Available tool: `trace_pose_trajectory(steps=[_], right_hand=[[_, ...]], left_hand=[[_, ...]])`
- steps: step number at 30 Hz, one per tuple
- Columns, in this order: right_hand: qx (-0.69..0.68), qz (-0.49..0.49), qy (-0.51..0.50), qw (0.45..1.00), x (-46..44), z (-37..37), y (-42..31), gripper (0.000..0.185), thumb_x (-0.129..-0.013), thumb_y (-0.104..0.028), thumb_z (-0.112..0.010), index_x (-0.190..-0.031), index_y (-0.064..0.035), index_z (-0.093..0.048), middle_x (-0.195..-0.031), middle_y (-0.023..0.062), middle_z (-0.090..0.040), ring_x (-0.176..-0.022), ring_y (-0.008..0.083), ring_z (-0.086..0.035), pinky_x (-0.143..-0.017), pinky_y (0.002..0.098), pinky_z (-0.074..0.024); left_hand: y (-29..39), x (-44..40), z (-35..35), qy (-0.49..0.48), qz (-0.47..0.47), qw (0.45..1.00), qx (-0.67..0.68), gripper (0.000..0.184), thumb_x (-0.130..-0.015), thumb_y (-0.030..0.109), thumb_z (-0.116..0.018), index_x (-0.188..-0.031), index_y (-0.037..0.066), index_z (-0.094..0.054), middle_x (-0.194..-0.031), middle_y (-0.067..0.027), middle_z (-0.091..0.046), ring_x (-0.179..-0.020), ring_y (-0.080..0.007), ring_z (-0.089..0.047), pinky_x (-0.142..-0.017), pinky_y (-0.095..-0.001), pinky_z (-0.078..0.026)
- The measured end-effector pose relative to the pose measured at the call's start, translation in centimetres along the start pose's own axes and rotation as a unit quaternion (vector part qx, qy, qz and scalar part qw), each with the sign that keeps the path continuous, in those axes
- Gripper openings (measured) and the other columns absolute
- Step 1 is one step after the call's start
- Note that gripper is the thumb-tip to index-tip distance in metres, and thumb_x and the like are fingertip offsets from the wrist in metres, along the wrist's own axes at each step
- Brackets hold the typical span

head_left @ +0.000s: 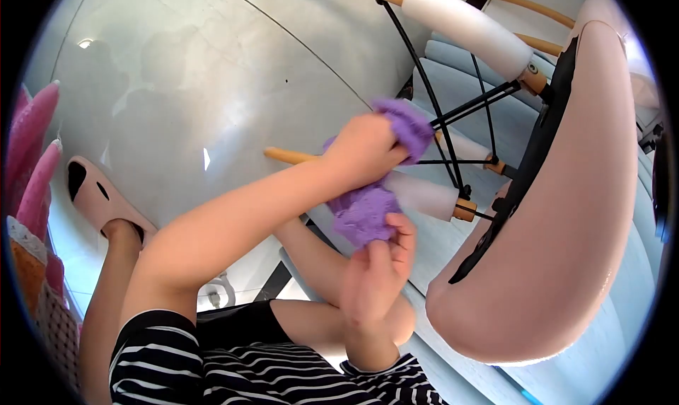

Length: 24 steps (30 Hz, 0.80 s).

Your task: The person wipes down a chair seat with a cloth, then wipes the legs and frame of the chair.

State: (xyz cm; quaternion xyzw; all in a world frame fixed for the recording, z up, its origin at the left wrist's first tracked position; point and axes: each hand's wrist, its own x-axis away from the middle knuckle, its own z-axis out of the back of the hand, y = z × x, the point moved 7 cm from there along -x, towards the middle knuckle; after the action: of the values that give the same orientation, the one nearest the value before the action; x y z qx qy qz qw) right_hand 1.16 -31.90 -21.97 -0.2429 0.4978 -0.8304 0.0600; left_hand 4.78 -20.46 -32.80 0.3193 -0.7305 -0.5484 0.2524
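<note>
A purple cloth (361, 214) lies bunched across one leg of a tipped-over chair, and both of my hands have hold of it. My left hand (368, 147) is closed around its upper part, which sticks out beyond the knuckles. Lower down, my right hand (382, 263) pinches the cloth's bottom edge between thumb and fingers. The leg under the cloth shows a wooden tip (286, 154) on the left and a white foam sleeve (424, 195) on the right. The chair's pink padded seat (552, 228) stands on edge at the right, its black underside facing my hands.
Black metal struts (424, 69) cross between the chair legs. Another foam-wrapped leg (467, 30) extends above my hands. Light-blue padded surface (453, 263) lies beneath the chair. Glossy tiled floor (177, 87) spreads left, with a pink clog (106, 196) on my foot. Pink pointed objects (32, 157) border the left.
</note>
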Motion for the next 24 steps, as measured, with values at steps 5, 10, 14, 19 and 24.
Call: trace_pose_trajectory(steps=[5, 10, 14, 19, 24], right_hand=[[-0.030, 0.058, -0.034, 0.997, -0.3, -0.7, -1.4, 0.041, -0.076, 0.012, -0.036, -0.111, -0.0048, -0.049, -0.108, 0.0071, -0.051, -0.099, 0.0164, -0.051, -0.091, 0.0328, -0.0401], [-0.044, -0.016, -0.019, 0.999, -1.0, -0.4, 0.4, 0.041, -0.076, 0.012, -0.036, -0.111, -0.0042, -0.049, -0.110, 0.0080, -0.052, -0.100, 0.0169, -0.051, -0.092, 0.0318, -0.0397], [-0.078, -0.009, -0.025, 0.997, -1.3, -0.4, 0.6, 0.042, -0.075, 0.013, -0.036, -0.112, -0.0042, -0.049, -0.110, 0.0086, -0.052, -0.102, 0.0180, -0.051, -0.093, 0.0324, -0.0400], [-0.080, 0.030, -0.029, 0.996, -1.2, 0.0, -0.6, 0.042, -0.075, 0.013, -0.035, -0.111, -0.0046, -0.048, -0.111, 0.0101, -0.052, -0.104, 0.0196, -0.051, -0.092, 0.0352, -0.0410], [-0.089, 0.043, -0.043, 0.994, -1.6, -0.1, -0.6, 0.042, -0.075, 0.013, -0.035, -0.111, -0.0047, -0.048, -0.113, 0.0107, -0.051, -0.105, 0.0198, -0.051, -0.091, 0.0352, -0.0417]], left_hand=[[1.5, -1.7, 0.3, 0.012, -0.044, 0.997, -0.068, 0.015, -0.075, 0.019, -0.059, -0.076, 0.004, -0.060, -0.069, -0.0160, -0.060, -0.068, -0.0368, -0.059, -0.060, -0.0449, -0.048], [-2.8, 1.7, -1.5, -0.186, 0.005, 0.972, -0.144, 0.013, -0.075, 0.017, -0.058, -0.079, 0.005, -0.060, -0.079, -0.0174, -0.062, -0.073, -0.0372, -0.059, -0.063, -0.0448, -0.048], [-3.8, 3.0, -0.4, -0.013, 0.073, 0.993, 0.097, 0.017, -0.079, 0.013, -0.056, -0.092, 0.004, -0.062, -0.081, -0.0104, -0.063, -0.071, -0.0260, -0.060, -0.064, -0.0379, -0.047], [0.6, -1.8, -0.8, -0.121, 0.344, 0.857, 0.365, 0.020, -0.087, 0.016, -0.057, -0.100, 0.002, -0.062, -0.083, 0.0015, -0.059, -0.074, -0.0080, -0.052, -0.064, -0.0251, -0.044], [0.4, -3.4, -2.2, -0.075, 0.207, 0.889, 0.402, 0.018, -0.087, 0.015, -0.057, -0.097, 0.001, -0.064, -0.083, 0.0025, -0.059, -0.072, -0.0065, -0.051, -0.060, -0.0226, -0.041]])
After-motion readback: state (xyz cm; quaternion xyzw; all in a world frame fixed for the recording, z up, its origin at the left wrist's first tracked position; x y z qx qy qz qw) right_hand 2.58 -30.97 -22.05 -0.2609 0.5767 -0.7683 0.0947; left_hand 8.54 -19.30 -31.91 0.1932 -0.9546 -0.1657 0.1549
